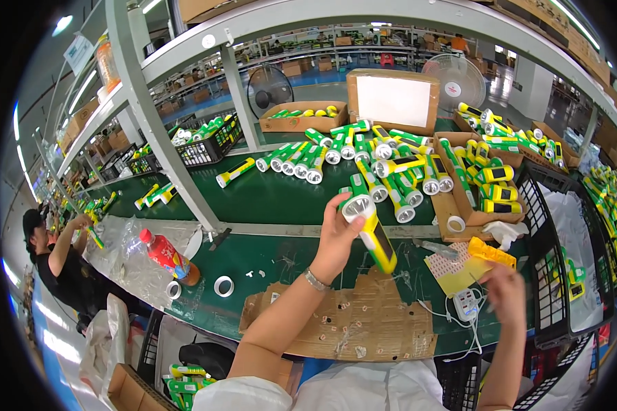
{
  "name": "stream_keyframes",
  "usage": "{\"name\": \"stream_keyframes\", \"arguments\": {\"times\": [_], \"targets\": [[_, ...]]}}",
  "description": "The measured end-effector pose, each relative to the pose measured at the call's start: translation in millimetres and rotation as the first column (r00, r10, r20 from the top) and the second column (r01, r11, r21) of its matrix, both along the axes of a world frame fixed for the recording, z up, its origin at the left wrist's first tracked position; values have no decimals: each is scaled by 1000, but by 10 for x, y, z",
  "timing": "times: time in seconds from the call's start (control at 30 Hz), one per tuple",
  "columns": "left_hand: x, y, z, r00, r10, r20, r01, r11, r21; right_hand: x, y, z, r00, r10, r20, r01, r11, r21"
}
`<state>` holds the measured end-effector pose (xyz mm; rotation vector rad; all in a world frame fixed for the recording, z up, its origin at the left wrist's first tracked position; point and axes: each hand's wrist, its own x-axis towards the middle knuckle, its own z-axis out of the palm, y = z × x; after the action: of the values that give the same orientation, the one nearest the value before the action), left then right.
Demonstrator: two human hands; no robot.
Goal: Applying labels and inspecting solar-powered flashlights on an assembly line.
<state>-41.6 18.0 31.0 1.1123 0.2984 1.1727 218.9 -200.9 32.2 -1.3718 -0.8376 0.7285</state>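
While left hand holds flashlight, right (alas) blurs.

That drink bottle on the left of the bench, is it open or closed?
Closed: a red cap sits on top of the drink bottle. How tightly it is screwed on, I cannot tell.

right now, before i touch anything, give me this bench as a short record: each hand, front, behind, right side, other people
left hand: raised, gripping at least one yellow-and-green flashlight
right hand: blurred, near the white power strip and yellow sheet; grip unclear
front: torn cardboard sheet; red-capped drink bottle to its left
behind: many loose flashlights on a green surface
right side: black plastic crate
other people: co-worker at far left, dark top and cap
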Motion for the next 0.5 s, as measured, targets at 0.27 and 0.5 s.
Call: {"name": "stream_keyframes", "arguments": {"times": [0.27,0.5], "targets": [[339,-180,-223,878,-397,268,479,760,-439,-797,221,-637,557,328,763,151,863,-481],[447,-338,-186,874,-437,212,484,746,-457,-755,280,-330,857,200,475,-77,961,-265]]}}
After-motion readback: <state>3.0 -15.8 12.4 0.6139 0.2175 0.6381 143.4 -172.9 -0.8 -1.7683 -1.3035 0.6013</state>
